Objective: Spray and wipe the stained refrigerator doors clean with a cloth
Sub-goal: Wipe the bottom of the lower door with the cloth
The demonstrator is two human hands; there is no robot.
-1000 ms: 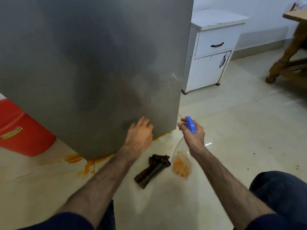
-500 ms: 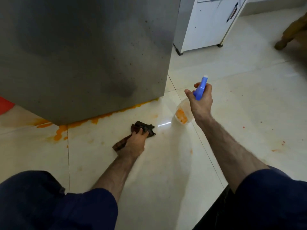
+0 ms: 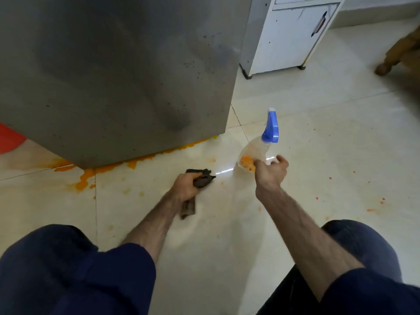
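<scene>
The grey steel refrigerator door [image 3: 113,76] fills the upper left, with dark specks near its right edge. On the tiled floor in front of it, my left hand [image 3: 185,187] is shut on a dark brown cloth [image 3: 202,179]. A clear spray bottle [image 3: 255,148] with a blue trigger head [image 3: 271,128] and an orange label stands on the floor to the right. Just below the bottle's base is my right hand [image 3: 270,172], its fingers apart and loosely curled, not wrapped around the bottle.
Orange spill [image 3: 136,161] runs along the refrigerator's base, and there are orange spots across the floor. A white cabinet [image 3: 291,37] stands at the right of the refrigerator, a red bin [image 3: 9,137] at the far left, and a wooden furniture leg [image 3: 395,55] at the far right. My knees frame the bottom.
My left hand dropped from the door to the floor and closed on the cloth. My right hand lowered the spray bottle to the floor and slid off its neck.
</scene>
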